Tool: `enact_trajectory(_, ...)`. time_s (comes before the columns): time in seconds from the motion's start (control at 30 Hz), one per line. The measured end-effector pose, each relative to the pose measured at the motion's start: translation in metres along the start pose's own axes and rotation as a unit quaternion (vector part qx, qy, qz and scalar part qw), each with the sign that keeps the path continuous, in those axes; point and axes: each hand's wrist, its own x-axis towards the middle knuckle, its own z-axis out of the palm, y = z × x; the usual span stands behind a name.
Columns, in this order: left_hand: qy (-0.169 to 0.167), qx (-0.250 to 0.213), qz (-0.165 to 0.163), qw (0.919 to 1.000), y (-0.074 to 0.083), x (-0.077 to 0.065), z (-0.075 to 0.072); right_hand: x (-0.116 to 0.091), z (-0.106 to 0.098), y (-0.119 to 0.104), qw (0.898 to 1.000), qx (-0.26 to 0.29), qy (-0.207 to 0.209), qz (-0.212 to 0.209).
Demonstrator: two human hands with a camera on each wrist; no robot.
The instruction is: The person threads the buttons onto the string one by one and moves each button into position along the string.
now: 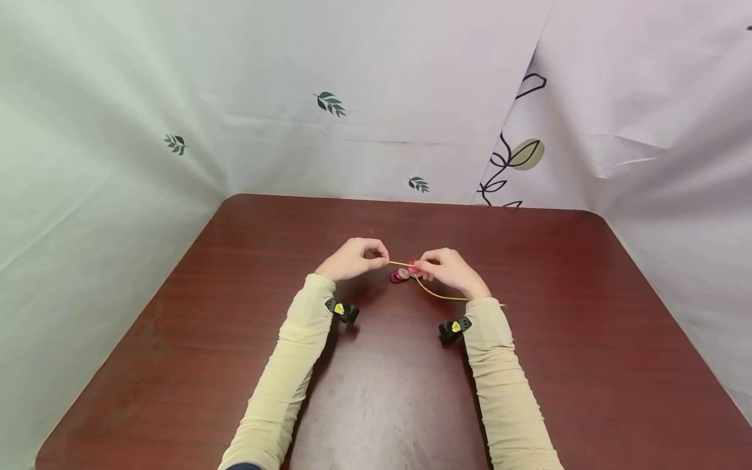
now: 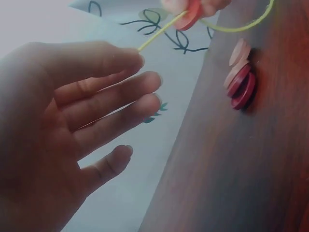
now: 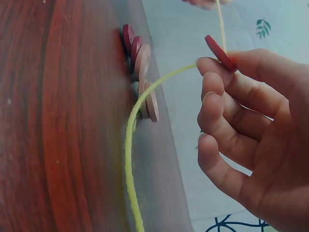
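Observation:
My left hand (image 1: 350, 259) pinches one end of a yellow cord (image 2: 161, 32) between thumb and forefinger, its other fingers spread loosely. Facing it, my right hand (image 1: 452, 271) holds a flat red button (image 3: 218, 52) by its edge between thumb and forefinger. From the button the cord runs taut to the left hand. On the other side, the slack part (image 3: 129, 154) curves down past the right wrist toward the table. Below the hands, several dark red and pale pink buttons (image 2: 243, 79) lie overlapping in a short row.
The brown wooden table (image 1: 235, 313) stretches around both arms, with rounded back corners. Behind it hangs a white sheet (image 1: 376, 78) with leaf prints. A black wrist camera (image 1: 346, 313) sits on the left sleeve and another camera (image 1: 451, 330) on the right.

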Motion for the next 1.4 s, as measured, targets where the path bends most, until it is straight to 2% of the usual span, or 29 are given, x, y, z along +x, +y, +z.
enact_trajectory(0.27, -0.035, 0.005, 0.000, 0.9994, -0.004, -0.005, -0.009, -0.003, -0.003, 0.012, 1.000, -0.017, -0.026, 0.003)
enact_trajectory(0.5, -0.064, 0.031, -0.004, 0.9974, -0.012, -0.009, -0.016, -0.008, -0.008, 0.019, 0.998, -0.027, -0.052, 0.007)
enact_trajectory(0.83, -0.077, 0.039, -0.021, 0.9960, -0.019, -0.015, -0.024, -0.014, -0.015, 0.025, 0.995, -0.010, -0.093, 0.022)
enact_trajectory(1.07, -0.076, 0.042, -0.020, 0.9960, -0.018, -0.018, -0.027, -0.014, -0.018, 0.027, 0.996, -0.006, -0.092, 0.007)
enact_trajectory(1.23, -0.078, 0.049, -0.018, 0.9956, -0.019, -0.016, -0.027, -0.008, -0.010, 0.021, 0.997, -0.006, -0.083, -0.003)
enact_trajectory(1.4, -0.079, 0.044, -0.014, 0.9958, -0.019, -0.014, -0.027, 0.001, 0.004, 0.005, 0.996, -0.016, -0.086, -0.007)
